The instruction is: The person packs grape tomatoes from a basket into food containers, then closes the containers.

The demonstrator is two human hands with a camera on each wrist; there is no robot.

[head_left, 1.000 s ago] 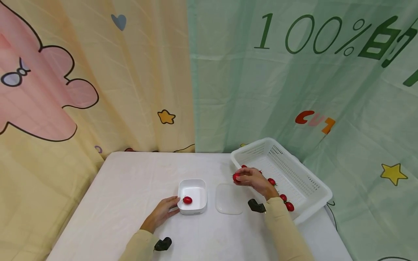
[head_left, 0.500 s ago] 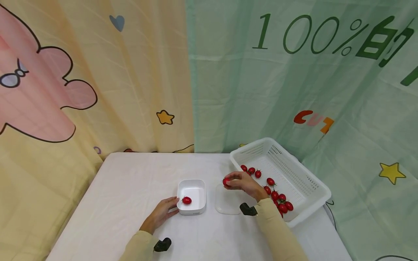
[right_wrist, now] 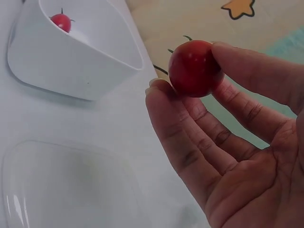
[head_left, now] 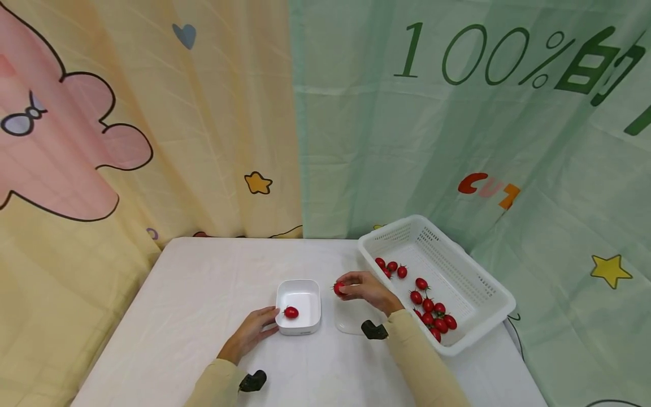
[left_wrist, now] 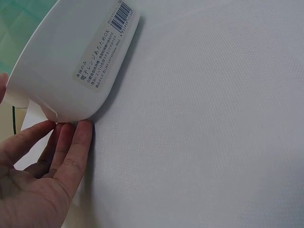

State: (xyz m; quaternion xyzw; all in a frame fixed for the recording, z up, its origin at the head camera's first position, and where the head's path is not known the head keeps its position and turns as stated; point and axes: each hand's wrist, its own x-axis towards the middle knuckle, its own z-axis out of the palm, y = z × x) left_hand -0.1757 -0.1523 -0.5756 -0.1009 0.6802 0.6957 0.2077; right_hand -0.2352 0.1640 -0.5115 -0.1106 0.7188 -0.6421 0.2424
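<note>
My right hand (head_left: 367, 289) pinches a red cherry tomato (right_wrist: 195, 69) between thumb and fingertips, its green stem end pointing away. It is held above the translucent lid (head_left: 351, 323), right of a small white square container (head_left: 300, 329). Inside that container lies one cherry tomato (head_left: 291, 312), also visible in the right wrist view. My left hand (head_left: 252, 333) rests against the container's left side; in the left wrist view its fairly straight fingers (left_wrist: 76, 152) touch the outer wall near the base. A printed label (left_wrist: 105, 45) shows on that wall.
A white perforated basket (head_left: 478, 282) stands at the table's right, with several cherry tomatoes (head_left: 428, 305) along its near left side. White cloth covers the table (head_left: 218, 271). Printed curtains (head_left: 229, 113) hang behind and at the sides.
My right hand has moved left and slightly down from over the basket's edge, carrying the cherry tomato towards the container. More tomatoes in the basket are uncovered. My left hand has stayed in place.
</note>
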